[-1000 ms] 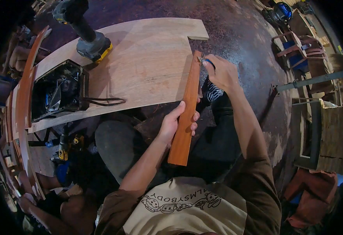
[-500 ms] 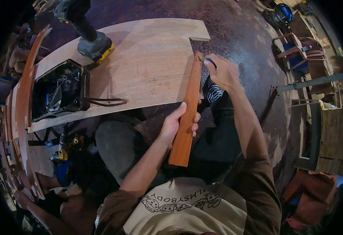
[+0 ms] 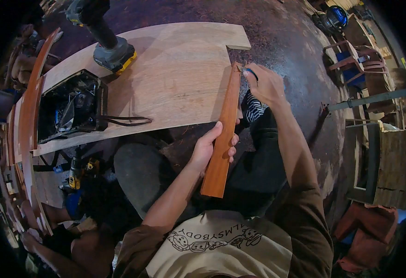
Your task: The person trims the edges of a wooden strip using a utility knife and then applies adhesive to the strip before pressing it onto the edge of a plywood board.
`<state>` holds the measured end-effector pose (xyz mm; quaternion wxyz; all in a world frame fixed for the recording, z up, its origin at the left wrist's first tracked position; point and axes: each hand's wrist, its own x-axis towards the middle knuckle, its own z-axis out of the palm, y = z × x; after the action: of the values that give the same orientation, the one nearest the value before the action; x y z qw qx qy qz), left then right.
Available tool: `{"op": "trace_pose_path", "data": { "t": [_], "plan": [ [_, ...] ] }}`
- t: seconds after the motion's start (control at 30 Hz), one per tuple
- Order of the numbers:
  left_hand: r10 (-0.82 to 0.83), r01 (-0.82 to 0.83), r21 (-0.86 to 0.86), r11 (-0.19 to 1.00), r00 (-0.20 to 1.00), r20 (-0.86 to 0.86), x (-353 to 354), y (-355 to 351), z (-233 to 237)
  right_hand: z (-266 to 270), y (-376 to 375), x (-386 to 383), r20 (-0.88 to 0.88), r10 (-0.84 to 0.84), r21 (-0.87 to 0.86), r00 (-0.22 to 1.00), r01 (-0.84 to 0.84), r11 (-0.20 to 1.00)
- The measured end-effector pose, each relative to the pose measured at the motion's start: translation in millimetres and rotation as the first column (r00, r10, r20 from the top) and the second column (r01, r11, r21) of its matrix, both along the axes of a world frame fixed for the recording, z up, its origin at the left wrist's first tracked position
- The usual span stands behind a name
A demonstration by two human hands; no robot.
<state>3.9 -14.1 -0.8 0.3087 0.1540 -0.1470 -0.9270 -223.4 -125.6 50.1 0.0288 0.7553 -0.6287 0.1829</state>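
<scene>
My left hand (image 3: 205,146) is wrapped around a long, tapered reddish-brown wooden piece (image 3: 224,123), thumb on top and fingertips showing at its right edge. The piece slants away from me, its wide end above my lap and its narrow end by the plywood board's right edge. Closed at that narrow tip, my right hand (image 3: 268,87) grips a small tool (image 3: 253,71) with a dark-blue handle. Its working end meets the wood near the top; most of the tool is hidden by my fingers.
A pale plywood board (image 3: 175,69) lies ahead, bearing a cordless drill (image 3: 112,52) and a black open box (image 3: 102,104) with a strap. Long wooden strips (image 3: 29,116) stand at the left, near another person's arm (image 3: 50,259). Another yellow drill (image 3: 75,178) lies below. Wooden furniture (image 3: 395,162) fills the right.
My right hand has shifted very slightly at the narrow tip of the wood. The left hand keeps its hold, and the whole view has moved a little.
</scene>
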Motion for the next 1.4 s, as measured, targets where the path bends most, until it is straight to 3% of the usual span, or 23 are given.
{"op": "trace_pose_path", "data": {
  "t": [0.13,0.43,0.5,0.6,0.7,1.03,1.13,1.2,1.33,1.4],
  "plan": [
    [0.012,-0.012,-0.029,1.0,1.0,0.017,-0.7,0.5,1.1,-7.2,-3.8,-3.3,-0.003,0.056,-0.139,0.998,-0.056,0.989],
    [0.015,-0.014,-0.044,0.999,1.0,0.007,-0.4,0.0,0.2,-3.5,-5.0,-2.9,-0.009,0.051,-0.103,0.999,-0.052,0.993],
    [0.01,-0.01,-0.039,0.999,1.0,0.002,-0.8,-0.2,-0.6,0.8,-3.7,-1.8,-0.017,0.002,0.028,1.0,-0.002,1.0],
    [0.011,-0.01,-0.037,0.999,1.0,0.013,-0.7,0.1,0.3,-3.7,-5.5,-2.4,-0.002,0.037,-0.091,0.999,-0.038,0.995],
    [0.014,-0.013,-0.035,0.999,0.999,0.031,-0.5,0.4,1.0,-2.5,-5.6,-1.9,0.012,0.05,-0.098,0.999,-0.049,0.994],
    [0.003,-0.002,-0.017,1.0,1.0,0.026,-0.6,-0.4,1.0,-0.8,-6.2,-2.4,-0.007,0.023,-0.072,1.0,-0.023,0.997],
    [0.006,-0.005,-0.021,1.0,0.999,0.045,0.3,2.9,1.4,-0.5,-10.5,-10.4,0.015,0.007,0.018,1.0,-0.007,1.0],
    [-0.025,0.028,-0.046,0.999,0.998,0.057,5.4,10.5,0.1,-5.5,-23.4,-36.2,-0.094,-0.246,0.119,0.965,0.257,0.959],
    [-0.001,0.005,-0.044,0.999,0.997,0.078,13.1,3.9,1.0,-10.5,-33.3,-59.8,-0.022,-0.37,0.138,0.929,0.369,0.919],
    [-0.014,0.014,-0.005,1.0,1.0,0.017,11.9,4.6,0.8,-15.1,-29.3,-51.1,0.105,-0.441,0.098,0.891,0.432,0.897]
  ]
}}
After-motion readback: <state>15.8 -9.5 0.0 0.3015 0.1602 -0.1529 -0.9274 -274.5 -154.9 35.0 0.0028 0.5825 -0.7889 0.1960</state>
